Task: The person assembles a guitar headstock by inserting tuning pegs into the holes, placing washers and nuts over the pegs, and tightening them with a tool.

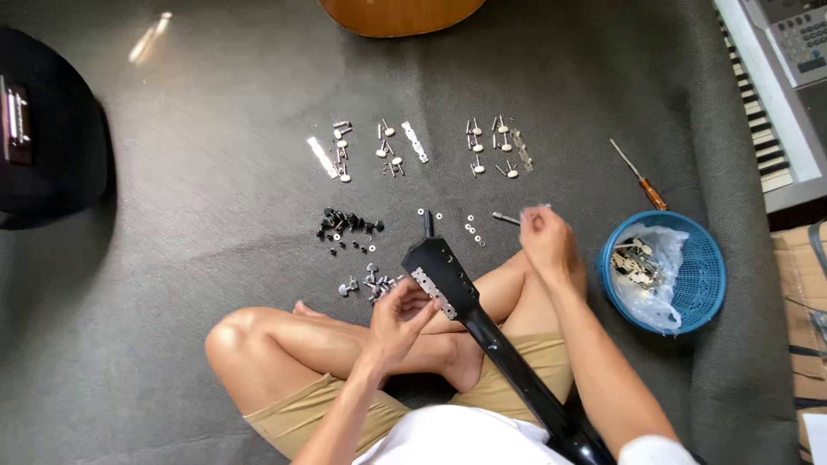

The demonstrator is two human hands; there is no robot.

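Note:
I sit cross-legged on a dark mat with a black guitar neck [508, 362] lying across my lap, its headstock [438, 263] pointing away from me. My left hand [398, 314] rests against the headstock's left side, fingers touching a silver tuner plate [433, 292]. My right hand [544, 238] reaches out to the mat and pinches a small silver tuning peg [506, 218]. Small washers [472, 229] lie on the mat just left of that hand.
Groups of silver tuner parts [405, 148] lie in rows further out, black pegs [347, 226] to the left. A blue basket [698, 258] with a plastic bag sits right, a screwdriver [639, 176] beyond it, a keyboard [767, 120] at far right, a wooden guitar body [401, 15] at top.

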